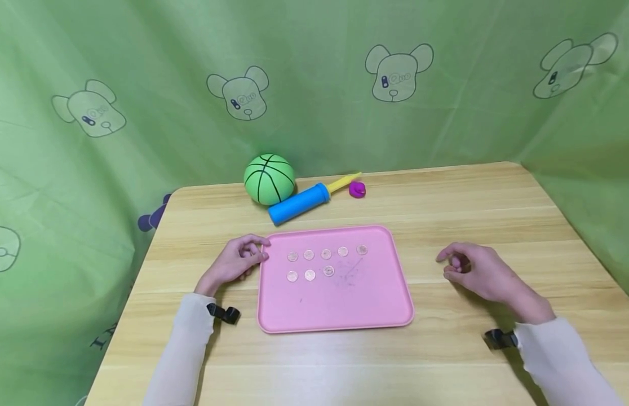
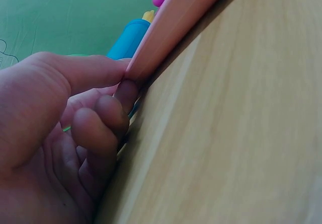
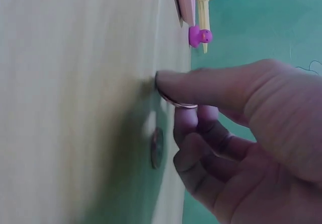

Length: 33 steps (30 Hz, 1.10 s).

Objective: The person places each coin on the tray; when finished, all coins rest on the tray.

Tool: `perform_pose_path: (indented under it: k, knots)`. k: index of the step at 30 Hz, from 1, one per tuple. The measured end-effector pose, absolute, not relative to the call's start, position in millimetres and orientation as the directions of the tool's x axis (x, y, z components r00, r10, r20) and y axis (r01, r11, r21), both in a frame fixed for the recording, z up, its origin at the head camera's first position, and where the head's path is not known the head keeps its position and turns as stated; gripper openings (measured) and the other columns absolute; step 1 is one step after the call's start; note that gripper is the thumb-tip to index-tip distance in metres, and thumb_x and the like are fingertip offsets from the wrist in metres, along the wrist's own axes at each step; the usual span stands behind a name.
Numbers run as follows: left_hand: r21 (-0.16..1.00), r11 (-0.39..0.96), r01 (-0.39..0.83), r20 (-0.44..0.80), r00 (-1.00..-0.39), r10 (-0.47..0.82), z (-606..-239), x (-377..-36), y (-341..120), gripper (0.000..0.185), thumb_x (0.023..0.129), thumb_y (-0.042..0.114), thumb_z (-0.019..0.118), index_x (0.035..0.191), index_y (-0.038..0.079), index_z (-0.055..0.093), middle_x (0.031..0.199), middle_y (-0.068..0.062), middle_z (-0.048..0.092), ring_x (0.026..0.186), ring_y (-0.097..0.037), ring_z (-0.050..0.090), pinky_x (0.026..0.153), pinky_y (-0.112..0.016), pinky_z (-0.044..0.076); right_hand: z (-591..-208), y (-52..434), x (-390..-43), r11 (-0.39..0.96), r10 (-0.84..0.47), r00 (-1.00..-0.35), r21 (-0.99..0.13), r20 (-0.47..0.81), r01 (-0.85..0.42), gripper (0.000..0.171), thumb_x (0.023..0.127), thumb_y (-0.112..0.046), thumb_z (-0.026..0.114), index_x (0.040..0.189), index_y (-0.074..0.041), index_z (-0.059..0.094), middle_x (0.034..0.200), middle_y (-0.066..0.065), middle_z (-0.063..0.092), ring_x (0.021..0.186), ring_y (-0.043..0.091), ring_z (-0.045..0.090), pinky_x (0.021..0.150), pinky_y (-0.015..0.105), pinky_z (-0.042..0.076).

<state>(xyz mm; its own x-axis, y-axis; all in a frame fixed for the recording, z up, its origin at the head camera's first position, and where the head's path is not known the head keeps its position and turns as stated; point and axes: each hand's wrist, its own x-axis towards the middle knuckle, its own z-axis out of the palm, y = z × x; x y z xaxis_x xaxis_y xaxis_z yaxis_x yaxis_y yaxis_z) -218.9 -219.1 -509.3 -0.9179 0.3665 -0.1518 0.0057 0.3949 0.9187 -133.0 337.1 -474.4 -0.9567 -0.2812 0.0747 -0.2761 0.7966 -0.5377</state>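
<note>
A pink tray (image 1: 335,310) lies on the table with several coins (image 1: 309,255) on it, an upper row and a shorter row of three below. My left hand (image 1: 238,260) pinches the tray's upper left edge between thumb and fingers, also plain in the left wrist view, where the thumb (image 2: 95,73) presses the rim. Right of the tray, my right hand (image 1: 479,273) is just over the tabletop. A thin coin (image 3: 177,103) is pinched between its thumb and fingers in the right wrist view. A second coin (image 3: 157,147) sits by the table surface beneath the fingers.
Behind the tray stand a green ball (image 1: 269,179) with black lines, a blue hand pump (image 1: 299,205) with a yellow nozzle, and a small purple toy (image 1: 357,189). A green curtain (image 1: 314,67) hangs behind the wooden table (image 1: 472,208).
</note>
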Motion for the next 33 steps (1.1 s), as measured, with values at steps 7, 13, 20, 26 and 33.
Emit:
perform_pose_path:
  k: [7,13,20,26,33]
  knots:
    - [0.917,0.398,0.015,-0.145,-0.918,0.368,-508.2,-219.3,-218.6,0.031,0.104,0.013,0.074,0.134,0.008,0.070,0.088,-0.003,0.069,0.054,-0.010,0.053,0.046,-0.023,0.046,-484.5,331.3,-129.3,0.767,-0.261,-0.937,-0.539,0.234,-0.348,0.027,0.086,0.004,0.088,0.109,-0.005,0.077,0.084,-0.004,0.070,0.076,-0.001,0.060,0.067,0.015,0.056]
    - [0.917,0.400,0.014,-0.146,-0.919,0.367,-509.5,-218.8,-219.1,0.031,0.104,0.014,0.075,0.134,0.008,0.070,0.089,-0.003,0.069,0.054,-0.011,0.052,0.045,-0.023,0.045,-483.4,312.8,-131.7,0.759,-0.180,-0.932,-0.558,0.315,-0.335,0.019,0.087,-0.002,0.090,0.102,-0.008,0.079,0.085,-0.001,0.076,0.076,-0.003,0.064,0.069,0.011,0.058]
    - [0.921,0.390,0.021,-0.136,-0.919,0.371,-510.3,-219.8,-219.4,0.032,0.104,0.014,0.075,0.134,0.006,0.070,0.088,-0.004,0.068,0.055,-0.011,0.053,0.046,-0.023,0.046,-475.1,286.4,-140.2,0.707,-0.177,-0.916,-0.601,0.359,-0.372,0.019,0.087,0.003,0.088,0.099,-0.010,0.080,0.085,0.000,0.076,0.076,-0.001,0.063,0.067,0.015,0.059]
    - [0.923,0.385,0.018,-0.138,-0.918,0.371,-508.7,-220.1,-219.2,0.031,0.103,0.012,0.075,0.134,0.006,0.070,0.087,-0.006,0.067,0.055,-0.011,0.053,0.047,-0.023,0.046,-471.0,263.1,-146.0,0.686,-0.202,-0.909,-0.610,0.365,-0.398,0.019,0.088,0.004,0.087,0.100,-0.010,0.081,0.089,0.001,0.076,0.079,0.001,0.064,0.067,0.018,0.060]
    - [0.923,0.385,0.016,-0.140,-0.917,0.374,-508.9,-220.5,-219.3,0.032,0.104,0.014,0.074,0.134,0.005,0.070,0.089,-0.010,0.068,0.054,-0.010,0.053,0.045,-0.024,0.045,-467.1,239.4,-149.3,0.659,-0.244,-0.929,-0.655,0.278,-0.369,0.019,0.091,0.003,0.084,0.104,-0.010,0.082,0.093,0.002,0.078,0.082,0.009,0.065,0.068,0.021,0.058]
